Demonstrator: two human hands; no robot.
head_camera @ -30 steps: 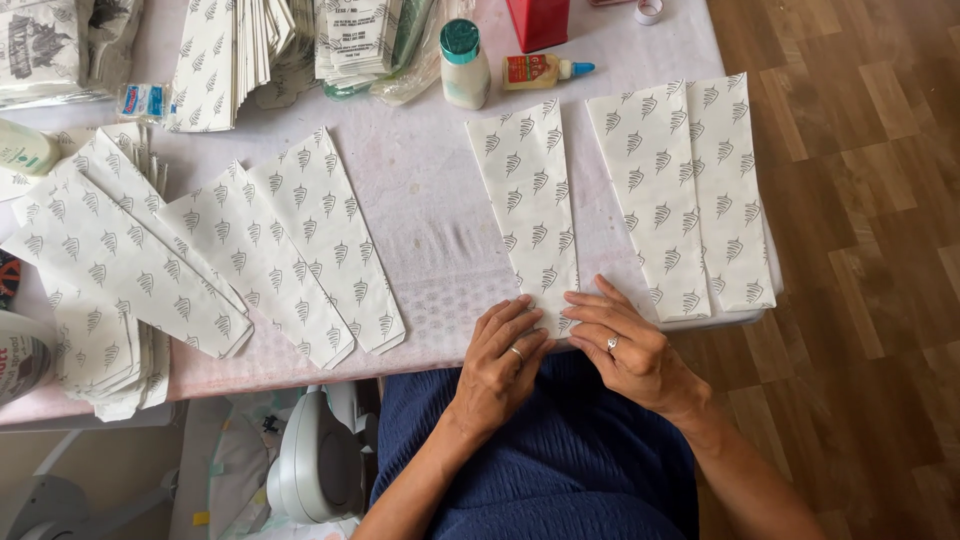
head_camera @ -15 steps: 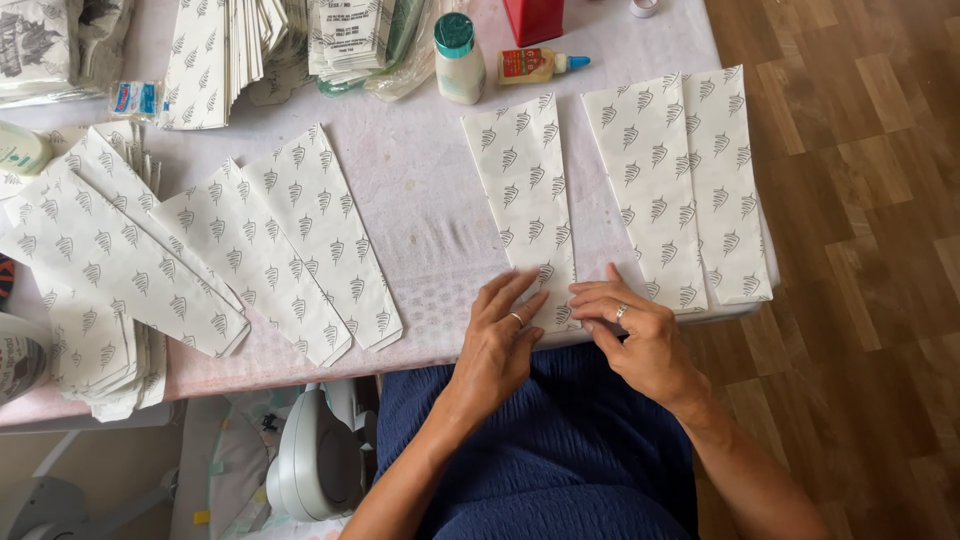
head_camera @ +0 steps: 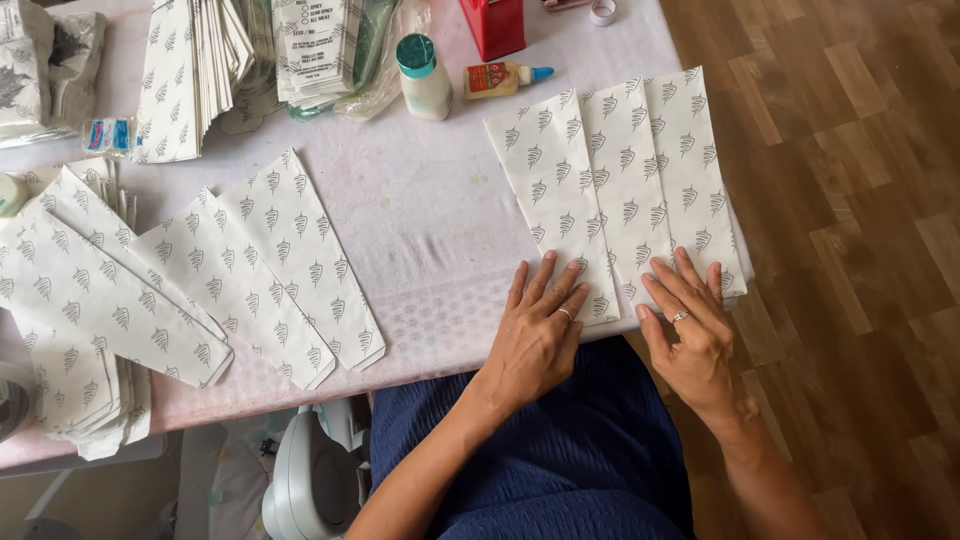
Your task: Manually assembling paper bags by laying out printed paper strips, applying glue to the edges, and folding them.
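Note:
Three white paper bags printed with small grey leaf marks lie side by side, overlapping, at the table's right end. My left hand (head_camera: 540,325) rests flat, fingers spread, on the near end of the leftmost bag (head_camera: 552,195). My right hand (head_camera: 690,325), with a ring on one finger, lies flat on the near ends of the middle bag (head_camera: 625,170) and the right bag (head_camera: 690,160). Neither hand grips anything.
More printed bags (head_camera: 260,265) fan out across the left of the pale tablecloth (head_camera: 440,220), with stacks (head_camera: 190,70) at the back. A white bottle with a green cap (head_camera: 422,75), a small glue bottle (head_camera: 500,78) and a red box (head_camera: 493,25) stand behind. Wooden floor (head_camera: 860,200) lies right.
The bag that my hands were pressing has slid right against the other two, overlapping them. Both hands moved right with it and now lie flat on the near ends.

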